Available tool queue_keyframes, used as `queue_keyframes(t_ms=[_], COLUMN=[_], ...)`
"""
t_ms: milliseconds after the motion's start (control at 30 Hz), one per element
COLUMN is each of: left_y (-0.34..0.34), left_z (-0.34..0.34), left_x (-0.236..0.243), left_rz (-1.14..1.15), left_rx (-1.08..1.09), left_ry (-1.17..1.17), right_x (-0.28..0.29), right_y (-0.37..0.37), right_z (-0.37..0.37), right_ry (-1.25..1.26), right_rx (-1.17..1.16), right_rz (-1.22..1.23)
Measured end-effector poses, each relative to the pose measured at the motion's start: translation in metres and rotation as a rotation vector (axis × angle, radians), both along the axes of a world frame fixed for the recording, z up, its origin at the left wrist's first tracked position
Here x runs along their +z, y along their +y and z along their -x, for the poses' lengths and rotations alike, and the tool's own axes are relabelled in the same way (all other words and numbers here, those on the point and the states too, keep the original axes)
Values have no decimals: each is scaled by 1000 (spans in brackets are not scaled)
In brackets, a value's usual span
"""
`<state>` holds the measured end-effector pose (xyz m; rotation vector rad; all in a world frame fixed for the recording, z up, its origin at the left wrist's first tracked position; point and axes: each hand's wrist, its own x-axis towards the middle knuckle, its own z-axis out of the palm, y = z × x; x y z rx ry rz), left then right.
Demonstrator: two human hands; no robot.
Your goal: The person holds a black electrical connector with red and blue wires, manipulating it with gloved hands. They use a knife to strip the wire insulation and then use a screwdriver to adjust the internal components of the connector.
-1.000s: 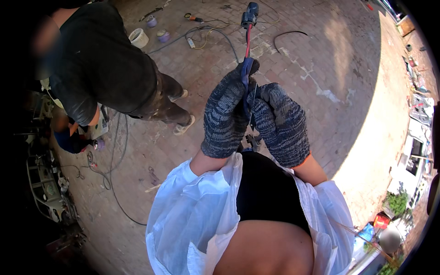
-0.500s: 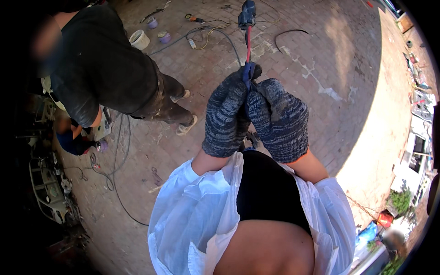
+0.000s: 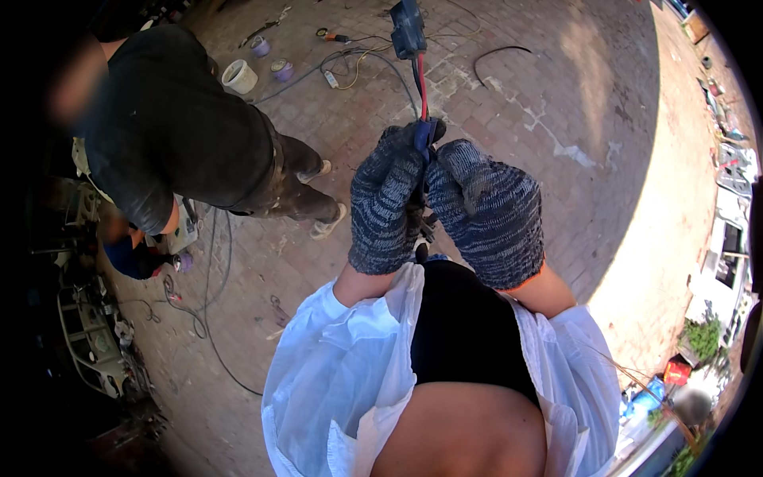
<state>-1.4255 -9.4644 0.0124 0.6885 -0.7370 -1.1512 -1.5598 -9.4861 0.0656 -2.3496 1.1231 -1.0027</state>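
Both of my hands wear dark grey striped knit gloves and are held close together in front of my body. My left hand (image 3: 384, 203) is closed around a wiring lead, whose red wire (image 3: 424, 89) and black wire run upward out of the grip. A dark plug connector (image 3: 408, 32) sits at the lead's top end. Blue tape-like wrapping (image 3: 425, 137) covers the wires where they enter my fingers. My right hand (image 3: 489, 211) pinches just below, against the wrapped part of the lead. Its fingertips and the lower lead are mostly hidden.
A person in dark clothes (image 3: 175, 119) stands at left; another person (image 3: 131, 253) is low behind. A white bucket (image 3: 239, 77), purple-sided tins (image 3: 281, 70) and cables (image 3: 208, 318) lie on the brick floor. Vehicle body shells (image 3: 87, 342) line the left edge; assorted items lie along the right.
The connector has swung slightly left and down, with more of its face showing. My right hand has shifted slightly right and down; both hands keep their grip on the lead.
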Motion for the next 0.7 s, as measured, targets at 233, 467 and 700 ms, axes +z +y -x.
queue_keyframes(t_ms=[233,467,700], left_y=[0,2,8], left_z=[-1,1,5], left_x=[-7,-11,-9], left_rz=[-28,-62,-67], left_rx=[-32,-13,-42], left_ry=[66,33,136], right_x=[-5,-12,-17], right_y=[3,6,10], right_z=[-1,0,-2], right_ry=[72,70,54], right_rx=[3,-20,-38], right_rz=[34,20,39])
